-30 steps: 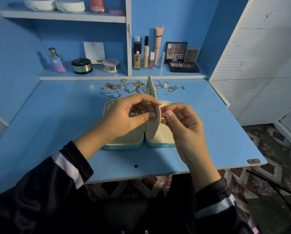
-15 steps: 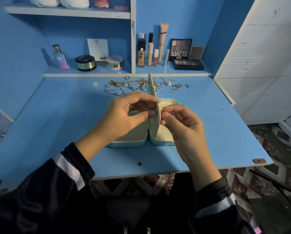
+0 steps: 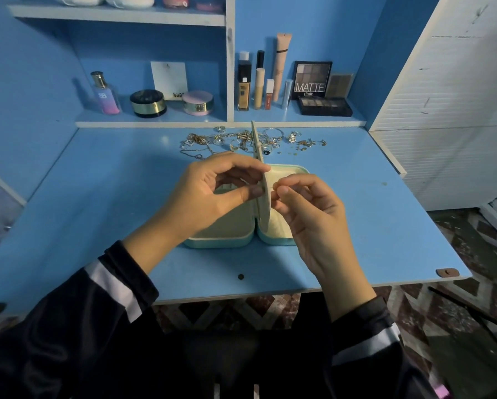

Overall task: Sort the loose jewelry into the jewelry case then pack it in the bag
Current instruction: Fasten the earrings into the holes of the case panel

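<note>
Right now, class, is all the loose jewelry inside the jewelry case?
No, a heap of chains and rings lies on the blue desk behind the open jewelry case.

One wide-angle camera rode on the person's head, facing forward and tilted down. It sat close over the blue worktop (image 3: pixel 97 197), so the left hand (image 3: pixel 212 191), right hand (image 3: pixel 313 217) and jewelry case (image 3: pixel 221 230) filled the centre, shelves (image 3: pixel 155 121) lay across the top, and dark sleeves (image 3: pixel 83 341) crowded the bottom edge.

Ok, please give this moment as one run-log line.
left hand: holds upright panel | right hand: pinches small item at panel | jewelry case: open | loose jewelry: behind case
</note>
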The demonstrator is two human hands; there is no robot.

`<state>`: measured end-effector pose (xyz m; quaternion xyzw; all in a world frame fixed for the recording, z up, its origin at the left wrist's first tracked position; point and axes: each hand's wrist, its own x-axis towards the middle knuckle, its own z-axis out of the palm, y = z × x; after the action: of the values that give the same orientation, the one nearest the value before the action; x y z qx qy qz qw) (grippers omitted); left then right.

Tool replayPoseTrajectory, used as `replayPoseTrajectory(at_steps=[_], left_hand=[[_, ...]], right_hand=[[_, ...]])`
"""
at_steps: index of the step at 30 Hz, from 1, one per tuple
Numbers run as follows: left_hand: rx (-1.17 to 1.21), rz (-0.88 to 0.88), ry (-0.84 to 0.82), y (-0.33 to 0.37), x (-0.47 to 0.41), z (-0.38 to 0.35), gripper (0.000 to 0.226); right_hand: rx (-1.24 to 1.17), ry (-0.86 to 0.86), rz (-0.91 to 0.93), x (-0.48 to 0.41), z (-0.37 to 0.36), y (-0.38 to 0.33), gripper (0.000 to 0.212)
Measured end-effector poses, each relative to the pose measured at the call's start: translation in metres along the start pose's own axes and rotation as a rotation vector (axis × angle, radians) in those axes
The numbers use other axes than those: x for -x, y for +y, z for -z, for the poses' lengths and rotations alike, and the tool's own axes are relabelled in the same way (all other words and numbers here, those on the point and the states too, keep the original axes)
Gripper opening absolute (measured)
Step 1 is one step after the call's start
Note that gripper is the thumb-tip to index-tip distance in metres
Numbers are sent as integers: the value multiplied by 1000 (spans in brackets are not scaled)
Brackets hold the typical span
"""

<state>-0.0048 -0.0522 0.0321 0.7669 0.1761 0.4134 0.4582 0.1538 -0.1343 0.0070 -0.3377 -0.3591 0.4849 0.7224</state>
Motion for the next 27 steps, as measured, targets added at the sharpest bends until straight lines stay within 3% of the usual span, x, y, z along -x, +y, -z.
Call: replayPoseTrajectory(at_steps=[27], left_hand=[[27, 22, 13, -2, 1, 2, 30]], right_hand=[[68, -111, 1, -2, 1, 4, 6]])
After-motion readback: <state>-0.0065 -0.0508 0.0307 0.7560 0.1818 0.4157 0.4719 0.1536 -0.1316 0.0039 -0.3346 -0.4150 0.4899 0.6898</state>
